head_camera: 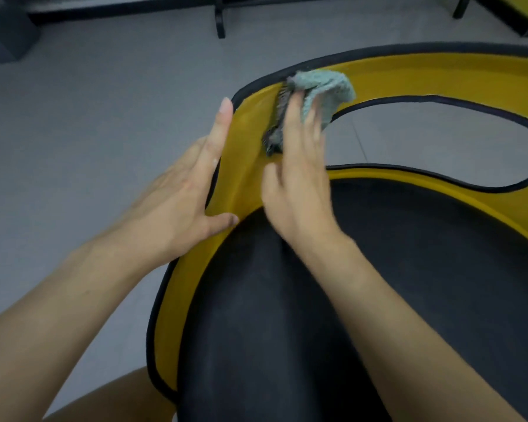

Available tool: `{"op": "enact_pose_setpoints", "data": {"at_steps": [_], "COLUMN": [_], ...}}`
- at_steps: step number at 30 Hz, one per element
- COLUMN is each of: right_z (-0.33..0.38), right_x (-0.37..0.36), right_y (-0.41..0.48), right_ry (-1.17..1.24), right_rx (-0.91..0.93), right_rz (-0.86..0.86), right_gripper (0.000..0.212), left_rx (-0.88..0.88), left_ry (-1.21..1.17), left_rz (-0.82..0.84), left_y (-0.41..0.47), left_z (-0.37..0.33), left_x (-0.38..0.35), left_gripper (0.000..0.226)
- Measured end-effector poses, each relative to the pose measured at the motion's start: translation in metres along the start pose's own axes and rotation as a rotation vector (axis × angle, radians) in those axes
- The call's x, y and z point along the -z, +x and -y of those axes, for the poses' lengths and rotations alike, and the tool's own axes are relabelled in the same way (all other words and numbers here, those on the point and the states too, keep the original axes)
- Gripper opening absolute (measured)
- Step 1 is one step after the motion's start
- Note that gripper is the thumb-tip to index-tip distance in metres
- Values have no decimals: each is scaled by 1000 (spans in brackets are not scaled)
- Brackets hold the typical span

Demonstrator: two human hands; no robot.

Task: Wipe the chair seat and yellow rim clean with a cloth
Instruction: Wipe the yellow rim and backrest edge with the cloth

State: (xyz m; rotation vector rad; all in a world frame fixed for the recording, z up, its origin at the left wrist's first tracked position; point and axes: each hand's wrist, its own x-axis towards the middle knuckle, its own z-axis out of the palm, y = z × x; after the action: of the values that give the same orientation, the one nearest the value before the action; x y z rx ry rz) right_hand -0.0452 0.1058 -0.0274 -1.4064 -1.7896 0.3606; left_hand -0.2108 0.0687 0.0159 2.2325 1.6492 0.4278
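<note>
The chair fills the lower right: a black seat (378, 284) framed by a yellow rim (247, 132) edged in black piping. My left hand (186, 190) lies flat along the rim's outer left edge, fingers straight and thumb on the yellow surface. My right hand (299, 178) presses a pale green cloth (320, 89) with a dark fringed edge onto the rim at its upper left bend. The fingers lie stretched over the cloth, slightly blurred.
Grey floor (104, 102) spreads to the left and shows through the opening in the chair back (439, 141). A black furniture leg (220, 22) stands at the top centre, a dark box (3, 35) at the top left.
</note>
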Motion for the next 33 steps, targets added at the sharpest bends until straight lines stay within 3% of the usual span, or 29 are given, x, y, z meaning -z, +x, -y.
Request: {"op": "enact_pose_setpoints", "data": {"at_steps": [4,6,8,11,14,20,22,27,29,33], "right_z": [13,3,-4,-7,7,19,9,-1,6,13], "right_x": [-18,-14,-6,7,-3,-38,-28,2,-3,-31], "right_y": [-33,-27,-9,17,13,-45,-30,23,11,-40], "right_ry": [-9,-116,-132,127,214,137,51,231,204,9], "right_rx": [239,272,185,-84,-106,90,103,-166,-101,199], "right_rz": [215,200,96,-74,-149,178,133,-158,-126,172], "right_gripper": [85,82,82,88,85,83,81,86,84,81], "left_rx": [-40,-22,-18,-17,-40,-91,-66,-18,-37,-84], "left_ry": [14,23,41,18,16,11,26,3,4,16], "left_rz": [-29,-26,-26,-5,-20,-30,-33,-4,-24,-48], "left_y": [2,0,-1,-2,-1,0,-1,-2,-1,2], "left_z": [4,3,0,0,3,7,6,1,2,5], "left_x": [0,2,2,2,2,0,0,1,-1,-3], "left_gripper": [134,136,136,135,135,131,135,136,136,135]}}
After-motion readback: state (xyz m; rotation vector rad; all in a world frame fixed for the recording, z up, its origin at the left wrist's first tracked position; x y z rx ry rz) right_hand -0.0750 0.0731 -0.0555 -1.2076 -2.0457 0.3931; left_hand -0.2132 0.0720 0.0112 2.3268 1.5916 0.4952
